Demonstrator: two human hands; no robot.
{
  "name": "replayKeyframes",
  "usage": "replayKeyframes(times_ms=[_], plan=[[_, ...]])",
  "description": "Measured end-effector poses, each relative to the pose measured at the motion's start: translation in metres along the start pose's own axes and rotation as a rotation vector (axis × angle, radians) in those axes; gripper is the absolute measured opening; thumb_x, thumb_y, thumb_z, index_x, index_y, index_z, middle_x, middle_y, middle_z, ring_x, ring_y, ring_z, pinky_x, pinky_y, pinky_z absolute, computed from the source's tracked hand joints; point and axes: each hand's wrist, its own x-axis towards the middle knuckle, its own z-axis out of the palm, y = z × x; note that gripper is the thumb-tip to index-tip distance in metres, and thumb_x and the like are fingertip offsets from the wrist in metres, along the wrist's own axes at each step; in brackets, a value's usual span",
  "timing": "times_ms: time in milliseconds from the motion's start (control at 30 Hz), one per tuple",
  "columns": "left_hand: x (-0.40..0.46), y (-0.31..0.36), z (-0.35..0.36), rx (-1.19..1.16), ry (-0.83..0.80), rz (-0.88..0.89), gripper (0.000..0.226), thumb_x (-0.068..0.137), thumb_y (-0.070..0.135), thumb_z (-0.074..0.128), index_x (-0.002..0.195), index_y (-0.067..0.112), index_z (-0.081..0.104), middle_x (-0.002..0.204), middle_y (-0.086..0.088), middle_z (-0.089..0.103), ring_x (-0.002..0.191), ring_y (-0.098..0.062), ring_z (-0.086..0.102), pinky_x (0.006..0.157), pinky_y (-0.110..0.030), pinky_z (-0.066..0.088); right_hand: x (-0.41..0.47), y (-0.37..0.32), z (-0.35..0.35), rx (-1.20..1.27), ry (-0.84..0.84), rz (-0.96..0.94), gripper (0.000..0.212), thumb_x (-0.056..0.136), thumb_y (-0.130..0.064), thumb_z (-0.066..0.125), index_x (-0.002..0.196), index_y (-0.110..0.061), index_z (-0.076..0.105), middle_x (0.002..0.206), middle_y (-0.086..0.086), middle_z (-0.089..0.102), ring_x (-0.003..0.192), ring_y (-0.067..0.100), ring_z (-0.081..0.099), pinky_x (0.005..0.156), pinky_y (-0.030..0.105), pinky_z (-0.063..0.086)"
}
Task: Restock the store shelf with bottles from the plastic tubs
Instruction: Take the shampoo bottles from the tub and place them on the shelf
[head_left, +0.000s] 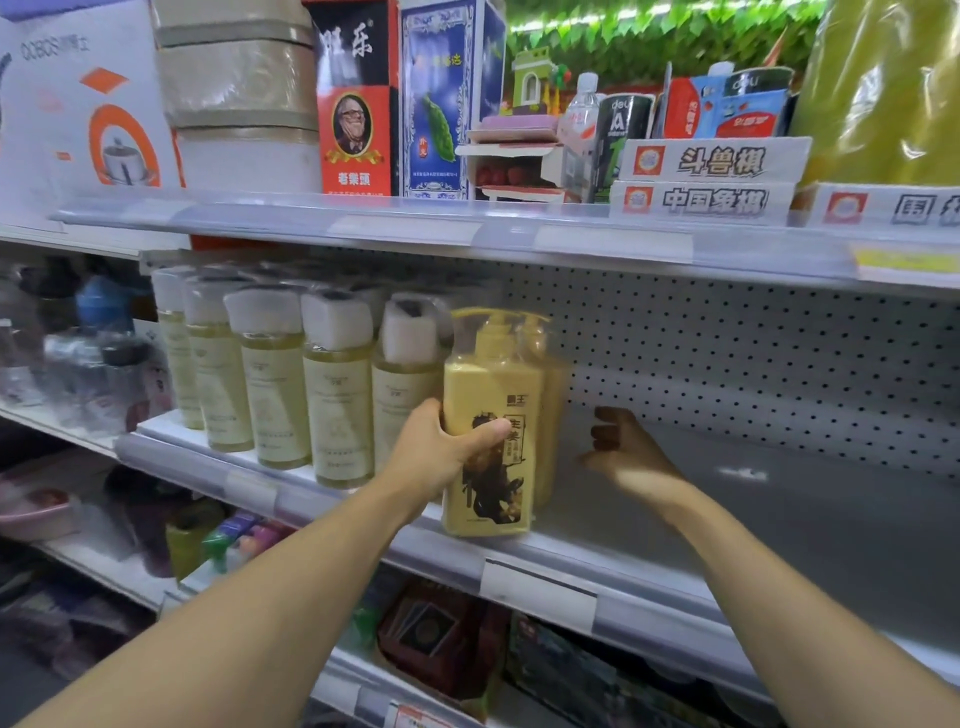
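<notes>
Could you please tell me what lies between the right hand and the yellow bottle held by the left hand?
In the head view, only bare grey shelf lies between the right hand and the yellow bottle.

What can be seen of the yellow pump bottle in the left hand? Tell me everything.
The yellow pump bottle is opaque plastic, shrink-wrapped over its pump top, with a dark figure and Chinese characters printed on its label. It stands upright at the shelf's front edge, in the left hand's grip, with a second yellow bottle close behind it.

White display boxes (717, 161) read 斗兽棋 and 中国象棋; black can (621, 130) reads "deli".
</notes>
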Motion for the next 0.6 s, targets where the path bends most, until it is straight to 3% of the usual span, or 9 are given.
replayKeyframes(times_ms=[100,233,400,533,600], plan=[[0.006,-0.003,0.005,0.019,-0.011,-0.028,0.031,0.078,0.031,0.074,0.098,0.016,0.055,0.095,0.0,0.068,0.093,-0.016,0.064,0.073,-0.029,0.052,-0.002,0.006,-0.001,-0.007,0.006,0.004,0.07,0.087,-0.003,0.062,0.146,-0.015,0.026,0.146,0.012,0.038,0.132,0.026,0.04,0.097,0.031,0.04],[0.013,-0.004,0.005,0.063,-0.058,-0.046,0.041,0.077,0.035,0.073,0.105,0.007,0.063,0.097,-0.004,0.073,0.095,-0.02,0.068,0.087,-0.042,0.054,-0.007,0.009,0.002,-0.036,-0.009,-0.026,0.069,0.085,-0.003,0.062,0.144,-0.016,0.028,0.145,0.011,0.039,0.132,0.025,0.04,0.102,0.036,0.041],[0.016,-0.003,0.008,0.1,-0.127,-0.038,0.02,0.083,0.025,0.069,0.096,0.01,0.067,0.097,-0.004,0.073,0.095,-0.017,0.067,0.078,-0.029,0.053,-0.009,0.012,0.006,-0.07,-0.013,-0.045,0.071,0.084,-0.005,0.064,0.144,-0.017,0.029,0.144,0.011,0.04,0.131,0.023,0.041,0.103,0.037,0.041],[0.016,-0.013,0.008,0.155,-0.088,0.003,0.029,0.084,0.031,0.067,0.103,0.009,0.067,0.097,-0.002,0.073,0.096,-0.015,0.067,0.083,-0.032,0.055,-0.013,0.016,0.009,-0.091,-0.014,-0.05,0.073,0.082,-0.008,0.067,0.144,-0.019,0.029,0.145,0.008,0.04,0.131,0.022,0.041,0.102,0.035,0.041],[0.016,-0.017,0.007,0.236,-0.063,0.033,0.034,0.084,0.036,0.067,0.105,0.009,0.066,0.094,0.002,0.072,0.09,-0.011,0.067,0.076,-0.026,0.056,-0.016,0.018,0.011,-0.097,-0.019,-0.047,0.074,0.082,-0.01,0.067,0.144,-0.02,0.028,0.145,0.008,0.039,0.131,0.022,0.041,0.101,0.033,0.04]])
